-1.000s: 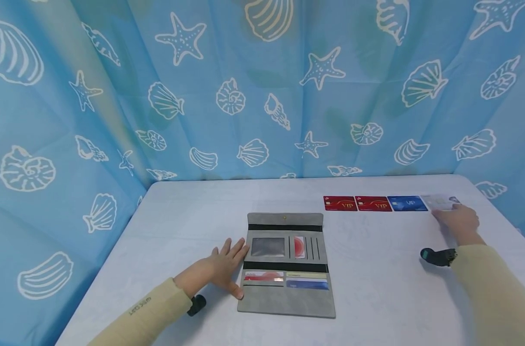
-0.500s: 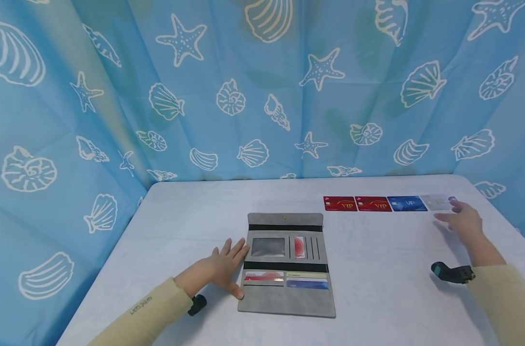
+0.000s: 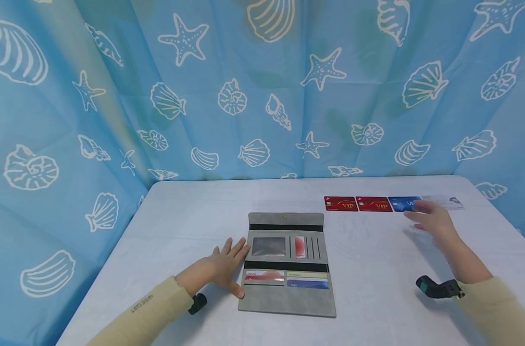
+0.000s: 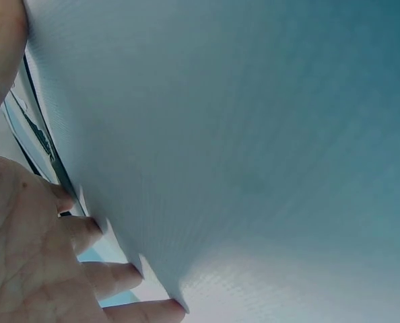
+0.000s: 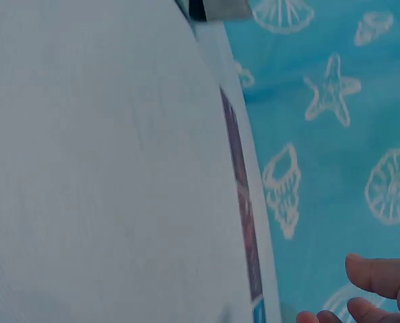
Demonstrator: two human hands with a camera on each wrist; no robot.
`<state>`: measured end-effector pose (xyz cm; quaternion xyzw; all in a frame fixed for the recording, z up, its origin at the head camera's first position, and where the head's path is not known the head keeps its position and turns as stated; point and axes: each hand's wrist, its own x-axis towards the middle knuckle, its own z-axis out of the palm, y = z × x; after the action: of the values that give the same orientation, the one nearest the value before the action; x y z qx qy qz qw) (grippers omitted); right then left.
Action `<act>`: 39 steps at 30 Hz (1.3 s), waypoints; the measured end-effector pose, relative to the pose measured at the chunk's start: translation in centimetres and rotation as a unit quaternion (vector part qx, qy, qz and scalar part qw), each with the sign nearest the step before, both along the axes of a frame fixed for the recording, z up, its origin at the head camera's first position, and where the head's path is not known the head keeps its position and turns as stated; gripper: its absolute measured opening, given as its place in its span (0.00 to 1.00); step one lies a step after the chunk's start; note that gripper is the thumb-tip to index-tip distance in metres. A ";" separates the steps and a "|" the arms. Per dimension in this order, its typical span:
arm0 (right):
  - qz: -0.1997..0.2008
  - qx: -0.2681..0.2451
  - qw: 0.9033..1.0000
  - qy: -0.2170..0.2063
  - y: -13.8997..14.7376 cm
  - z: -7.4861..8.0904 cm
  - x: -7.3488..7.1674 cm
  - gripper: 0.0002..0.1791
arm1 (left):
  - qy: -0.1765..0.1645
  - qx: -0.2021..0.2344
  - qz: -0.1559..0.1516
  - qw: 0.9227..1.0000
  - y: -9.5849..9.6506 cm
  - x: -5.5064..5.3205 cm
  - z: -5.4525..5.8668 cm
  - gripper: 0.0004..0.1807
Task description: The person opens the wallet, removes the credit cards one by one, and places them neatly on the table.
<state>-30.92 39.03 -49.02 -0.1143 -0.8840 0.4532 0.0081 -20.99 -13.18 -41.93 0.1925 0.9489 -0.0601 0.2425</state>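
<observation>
A grey wallet (image 3: pixel 286 302) lies unfolded on the white table, cards showing in its slots. Among them are a red-and-white card (image 3: pixel 299 247) in an upper slot and a blue card (image 3: pixel 307 284) lower down. My left hand (image 3: pixel 225 266) rests at the wallet's left edge, fingers spread and straight. To the far right, my right hand (image 3: pixel 433 222) reaches over the row of cards with nothing in its fingers. Its fingertips overlap the blue VIP card (image 3: pixel 400 203) in the head view. Beside that lies a pale card (image 3: pixel 455 202), partly covered by the hand.
Two red VIP cards, a left one (image 3: pixel 341 203) and a right one (image 3: pixel 374 204), continue the row leftward. Behind the white table (image 3: pixel 193 206) hangs a blue curtain (image 3: pixel 228 57) with shell prints. A dark wrist camera (image 3: pixel 437 288) sticks out from the right sleeve.
My right hand has lifted off the pale card and shifted left to the blue VIP card. The left hand and the wallet have stayed put.
</observation>
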 end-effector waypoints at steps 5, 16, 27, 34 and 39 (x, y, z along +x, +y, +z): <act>0.038 0.028 0.998 0.031 -2.9 -0.6 0.3 0.50 | -0.002 0.002 -0.002 1.000 -0.1 -0.1 -0.1 0.64; 0.081 0.048 0.993 0.072 -10.1 2.2 2.1 0.38 | -0.006 -0.005 0.001 1.000 0.1 -0.1 0.3 0.64; 0.148 0.055 0.986 0.055 -18.7 9.2 7.0 0.30 | -0.007 -0.003 0.002 1.000 0.1 -0.1 0.3 0.64; 0.174 0.079 0.981 0.037 -20.6 8.8 7.1 0.29 | -0.009 -0.005 0.007 1.000 0.3 0.0 0.5 0.64; 0.198 0.076 0.977 0.031 -21.6 8.4 7.0 0.27 | -0.008 -0.005 0.008 1.000 0.3 0.0 0.5 0.64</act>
<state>-23.94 17.44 -40.60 0.0779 -0.9203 0.3805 -0.0460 -21.04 -12.89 -41.46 0.1840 0.9482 -0.0614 0.2517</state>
